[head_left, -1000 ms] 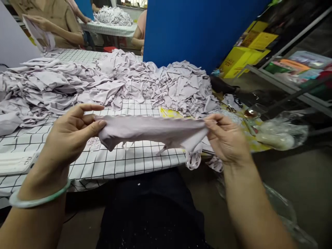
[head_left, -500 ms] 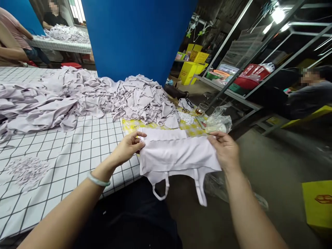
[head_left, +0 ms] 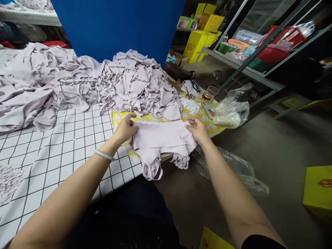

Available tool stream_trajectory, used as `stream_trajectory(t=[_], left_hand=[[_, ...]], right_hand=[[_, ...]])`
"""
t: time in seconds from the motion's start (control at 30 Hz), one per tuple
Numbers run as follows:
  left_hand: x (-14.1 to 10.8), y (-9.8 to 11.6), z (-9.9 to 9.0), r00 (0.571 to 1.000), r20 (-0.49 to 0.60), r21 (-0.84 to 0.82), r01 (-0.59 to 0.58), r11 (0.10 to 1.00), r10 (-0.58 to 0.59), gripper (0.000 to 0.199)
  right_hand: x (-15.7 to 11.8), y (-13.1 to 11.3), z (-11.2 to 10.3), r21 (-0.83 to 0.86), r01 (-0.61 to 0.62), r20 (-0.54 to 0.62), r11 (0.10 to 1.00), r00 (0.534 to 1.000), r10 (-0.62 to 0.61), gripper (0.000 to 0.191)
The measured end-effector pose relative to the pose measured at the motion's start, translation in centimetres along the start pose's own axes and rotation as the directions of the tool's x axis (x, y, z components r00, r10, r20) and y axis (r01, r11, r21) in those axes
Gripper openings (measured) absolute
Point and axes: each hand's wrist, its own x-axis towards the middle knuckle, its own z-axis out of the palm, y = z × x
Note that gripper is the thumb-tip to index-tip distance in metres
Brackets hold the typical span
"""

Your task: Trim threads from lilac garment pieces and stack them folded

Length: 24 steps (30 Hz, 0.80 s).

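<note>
A pale lilac strappy camisole top [head_left: 160, 135] lies spread on a stack of similar garments at the table corner. Its straps dangle past the edge with several others. My left hand [head_left: 126, 129] pinches its upper left corner, thumb below and fingers curled. At the upper right corner my right hand [head_left: 198, 130] grips the cloth between thumb and fingers. Beneath the stack lies a yellow checked cloth [head_left: 121, 117]. Just behind rises a large heap of lilac fabric pieces [head_left: 145, 83].
The table has a white checked cover [head_left: 77, 145], with small fabric scraps [head_left: 10, 180] at left. Scissors [head_left: 190, 95], a glass of brown drink [head_left: 209, 95] and a clear plastic bag [head_left: 230, 110] sit right of the heap. A metal shelf [head_left: 238, 62] and yellow boxes [head_left: 198, 45] stand beyond.
Both hands have brought the camisole from in front of the table onto the stack at its corner. My view has shifted down and left-side people are out of sight.
</note>
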Motion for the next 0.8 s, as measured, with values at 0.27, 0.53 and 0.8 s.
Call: stream_trajectory(t=[0.27,0.53,0.8], left_hand=[[0.4,-0.2,0.6,0.969,-0.03,0.339,-0.22,0.915,0.244,0.042],[-1.8,-2.0,2.5,0.907,0.331,0.629,-0.417,0.656,0.259,0.064],[-6.6,-2.6,0.1,0.937,0.194,0.555,-0.349,0.755,0.29,0.066]], right_hand=[[-1.0,-1.1,-0.2,-0.472,0.123,-0.076,0.873,0.981,-0.179,0.045],[-1.5,-0.4,1.1,-0.718,0.234,0.343,0.656,0.938,0.041,0.066],[-2.4,-3.3,1.2,-0.82,0.199,0.28,0.536,0.957,0.073,0.066]])
